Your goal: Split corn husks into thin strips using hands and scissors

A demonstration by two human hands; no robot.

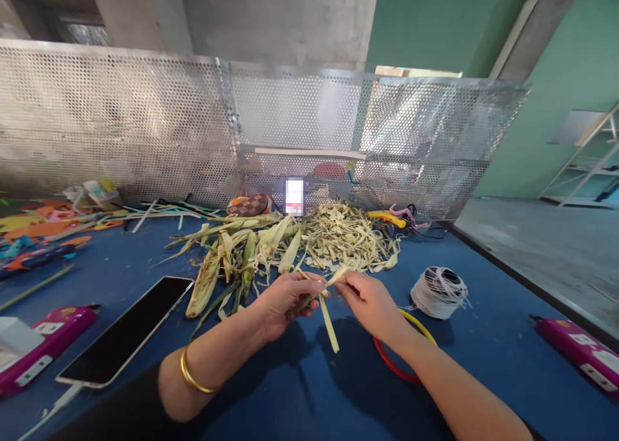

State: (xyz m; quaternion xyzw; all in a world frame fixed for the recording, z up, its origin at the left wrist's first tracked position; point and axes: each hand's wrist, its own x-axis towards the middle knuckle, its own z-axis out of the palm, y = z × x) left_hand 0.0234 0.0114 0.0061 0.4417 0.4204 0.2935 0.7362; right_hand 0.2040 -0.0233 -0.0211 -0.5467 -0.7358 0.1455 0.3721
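Note:
Pale strips of corn husk [329,325] are pinched between my two hands over the blue table. My left hand [290,299], its wrist in a gold bangle, is closed around the husk strips, and one strip hangs down between the hands. The fingertips of my right hand [367,299] grip the upper end of a pale strip. Just beyond lie whole corn husks [207,280] and a heap of torn husk pieces [338,235]. A red and yellow ring [394,362] is partly covered by my right forearm.
A spool of white string [439,293] stands at the right. Purple power strips [580,351] lie at both sides, and a phone [130,331] with a cable is at the left. Behind the heap are a lit screen [294,196], yellow-handled tool [387,218] and perforated metal panel [300,106].

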